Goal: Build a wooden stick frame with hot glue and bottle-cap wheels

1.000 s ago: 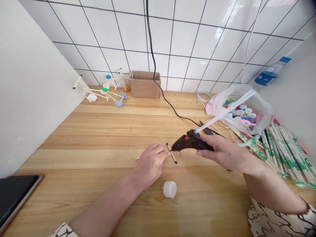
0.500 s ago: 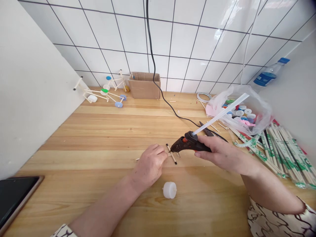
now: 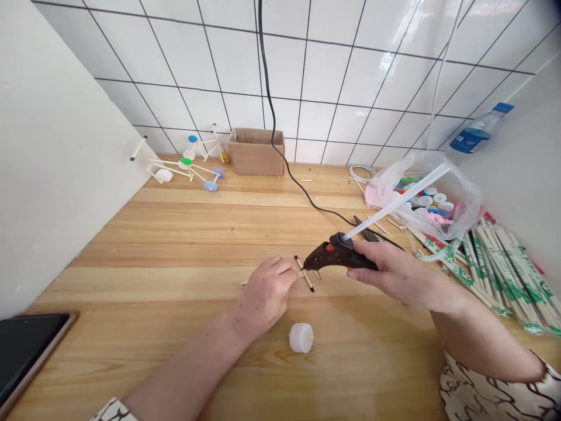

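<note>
Since the earlier view, the hot glue gun [image 3: 333,255] has dipped and levelled slightly, its nozzle now just beside the crossed wooden sticks [image 3: 304,275], with the right hand [image 3: 388,272] clamped around its black grip. The left hand [image 3: 265,292] is closed over the sticks on the wooden tabletop [image 3: 131,257]. A white plastic cap wheel [image 3: 301,338] lies near the sticks, while stick frames with coloured cap wheels [image 3: 186,169] and a cardboard box [image 3: 256,153] stand well apart beyond them.
</note>
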Available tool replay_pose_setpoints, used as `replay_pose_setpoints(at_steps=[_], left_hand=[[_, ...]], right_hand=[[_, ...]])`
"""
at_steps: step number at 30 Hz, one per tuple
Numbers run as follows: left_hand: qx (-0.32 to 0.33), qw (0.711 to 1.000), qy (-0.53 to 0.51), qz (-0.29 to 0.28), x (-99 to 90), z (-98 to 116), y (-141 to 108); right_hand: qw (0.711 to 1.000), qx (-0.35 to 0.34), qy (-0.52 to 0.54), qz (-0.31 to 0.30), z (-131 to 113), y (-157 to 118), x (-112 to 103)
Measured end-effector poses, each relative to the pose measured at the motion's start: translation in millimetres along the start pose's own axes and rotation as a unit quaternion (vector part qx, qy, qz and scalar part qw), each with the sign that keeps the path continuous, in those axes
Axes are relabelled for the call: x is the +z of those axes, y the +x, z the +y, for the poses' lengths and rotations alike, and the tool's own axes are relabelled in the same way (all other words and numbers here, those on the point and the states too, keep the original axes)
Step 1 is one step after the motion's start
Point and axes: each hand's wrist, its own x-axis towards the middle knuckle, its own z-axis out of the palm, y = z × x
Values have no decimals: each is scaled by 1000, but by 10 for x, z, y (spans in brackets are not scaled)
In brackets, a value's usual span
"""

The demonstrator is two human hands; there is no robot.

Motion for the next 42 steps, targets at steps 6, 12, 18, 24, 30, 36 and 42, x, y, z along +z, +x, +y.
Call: replay_pose_setpoints(at_steps=[6, 12, 18, 24, 30, 36, 42], left_hand=[[-1, 1000, 1, 1, -1, -1, 3], [0, 1000, -2, 3, 1, -4, -1], [3, 1000, 0, 7, -1, -2, 2], [4, 1000, 0, 7, -7, 2, 7], [4, 1000, -2, 5, -6, -3, 8], [4, 1000, -4, 3, -4, -2, 1], [7, 1000, -5, 6, -6, -12, -1]], right_hand=[[999, 5, -18, -40, -1, -4, -15], [999, 2, -7, -32, -5, -29, -43], [1000, -5, -6, -25, -8, -23, -35], [999, -8, -15, -33, 11, -36, -44], [999, -10, -15, -45, 33, -29, -35], [999, -13, -22, -49, 41, -35, -36], [999, -6, -21, -41, 15, -43, -50]])
